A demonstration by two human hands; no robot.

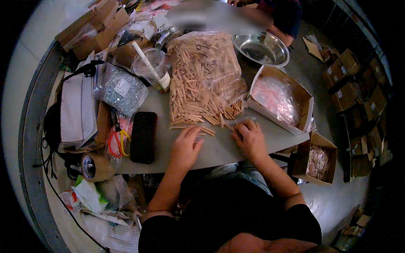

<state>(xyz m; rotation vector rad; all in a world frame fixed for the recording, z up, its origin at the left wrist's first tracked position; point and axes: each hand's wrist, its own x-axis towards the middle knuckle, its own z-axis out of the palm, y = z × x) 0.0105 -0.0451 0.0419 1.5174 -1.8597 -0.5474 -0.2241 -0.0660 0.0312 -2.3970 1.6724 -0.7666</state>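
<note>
A large heap of short wooden dowels (185,90) lies on the table, spilling from a clear plastic bag (217,63). My left hand (185,145) is at the near left edge of the heap, its fingers apart and bent beside a few loose dowels (208,131). To the right, my right hand (249,138) has its fingers curled inward at the heap's near right corner. A dowel end shows just by its fingertips, along with some clear film. What that hand pinches is hidden.
A white box of small plastic bags (278,101) and a steel bowl (261,48) stand right. Leftward are a black phone (143,137), scissors (118,141), tape roll (96,166), screw bag (122,90) and plastic cup (149,63). A lower carton (317,160) holds packets; someone sits opposite.
</note>
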